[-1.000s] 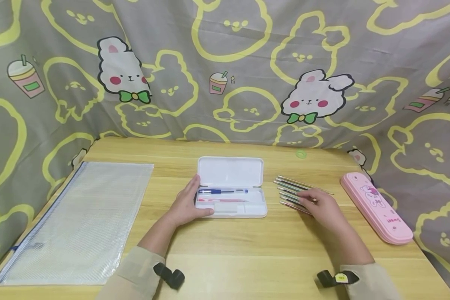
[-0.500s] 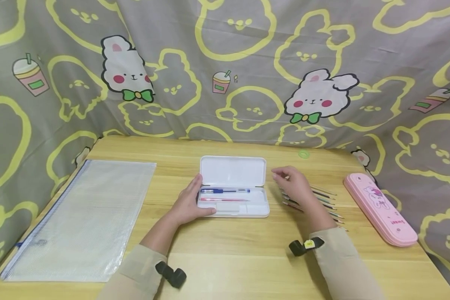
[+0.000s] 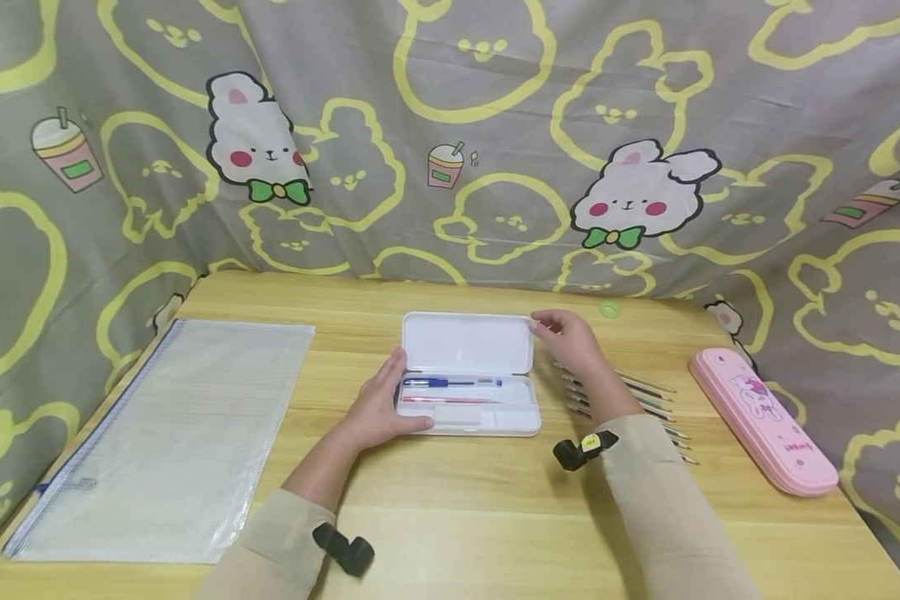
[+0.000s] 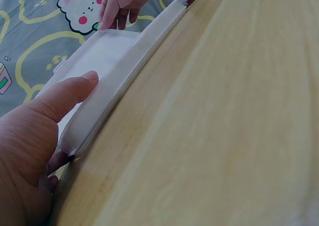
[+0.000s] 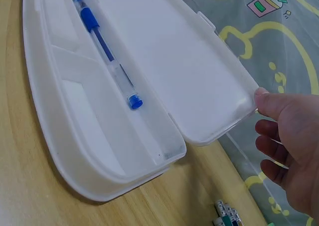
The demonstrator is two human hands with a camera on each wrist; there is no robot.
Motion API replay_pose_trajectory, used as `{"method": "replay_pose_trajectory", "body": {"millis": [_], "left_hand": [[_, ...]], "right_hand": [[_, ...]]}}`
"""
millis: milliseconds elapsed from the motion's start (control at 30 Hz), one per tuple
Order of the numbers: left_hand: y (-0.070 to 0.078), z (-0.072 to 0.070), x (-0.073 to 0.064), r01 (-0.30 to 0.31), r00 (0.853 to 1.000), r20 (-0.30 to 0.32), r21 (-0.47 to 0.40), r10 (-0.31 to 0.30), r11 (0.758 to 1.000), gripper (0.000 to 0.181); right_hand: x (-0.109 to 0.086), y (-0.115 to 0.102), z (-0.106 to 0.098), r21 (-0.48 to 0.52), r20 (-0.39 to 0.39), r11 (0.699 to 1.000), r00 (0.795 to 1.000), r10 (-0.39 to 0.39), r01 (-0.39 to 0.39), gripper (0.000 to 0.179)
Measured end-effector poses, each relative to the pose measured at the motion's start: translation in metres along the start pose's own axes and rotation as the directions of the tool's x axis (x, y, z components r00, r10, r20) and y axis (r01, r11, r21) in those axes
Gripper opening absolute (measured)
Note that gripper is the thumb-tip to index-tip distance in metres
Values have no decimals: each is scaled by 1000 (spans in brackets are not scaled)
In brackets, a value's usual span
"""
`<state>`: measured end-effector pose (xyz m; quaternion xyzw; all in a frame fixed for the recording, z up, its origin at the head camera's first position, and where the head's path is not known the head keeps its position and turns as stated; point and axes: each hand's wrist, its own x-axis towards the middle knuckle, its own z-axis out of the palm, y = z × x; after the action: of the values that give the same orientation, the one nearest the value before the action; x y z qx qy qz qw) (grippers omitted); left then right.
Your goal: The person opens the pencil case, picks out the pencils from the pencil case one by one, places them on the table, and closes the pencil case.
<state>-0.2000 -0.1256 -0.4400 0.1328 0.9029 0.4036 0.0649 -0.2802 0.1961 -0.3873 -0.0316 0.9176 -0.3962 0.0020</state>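
Observation:
A white pencil case lies open on the table, its lid folded back. In it are a blue pen and a red pen. My left hand grips the case's left end, with the thumb over the front rim and the fingers along the side. At the lid's far right corner, my right hand pinches the edge between thumb and forefinger; its other fingers are curled, as the right wrist view shows. Several pencils lie side by side beneath the right forearm, which partly hides them.
To the left lies a clear mesh zip bag. A pink pencil case with a rabbit print sits near the right edge. A pale green ring lies at the back, before a patterned grey curtain.
My right hand has left the pencils, moving left and away from me to the lid's right edge. The left hand stays on the case. The view has shifted slightly.

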Motion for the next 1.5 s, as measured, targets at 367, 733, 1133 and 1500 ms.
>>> {"method": "replay_pose_trajectory", "body": {"millis": [367, 733, 1133, 1500], "left_hand": [[4, 1, -2, 14, 999, -31, -42, -16, 999, 125], [4, 0, -7, 6, 997, -77, -179, -20, 984, 105], [4, -2, -16, -14, 996, -92, -249, -9, 968, 59], [5, -3, -15, 29, 997, -58, -213, -42, 977, 68]], "right_hand": [[-8, 1, -1, 31, 16, 999, 1000, 9, -10, 41], [-41, 6, 1, 148, -87, 982, 990, -107, 119, 29], [-85, 27, 6, 248, -5, 948, 979, -203, 198, 23], [-93, 33, 24, 251, 149, 956, 969, -195, 154, 41]]}}
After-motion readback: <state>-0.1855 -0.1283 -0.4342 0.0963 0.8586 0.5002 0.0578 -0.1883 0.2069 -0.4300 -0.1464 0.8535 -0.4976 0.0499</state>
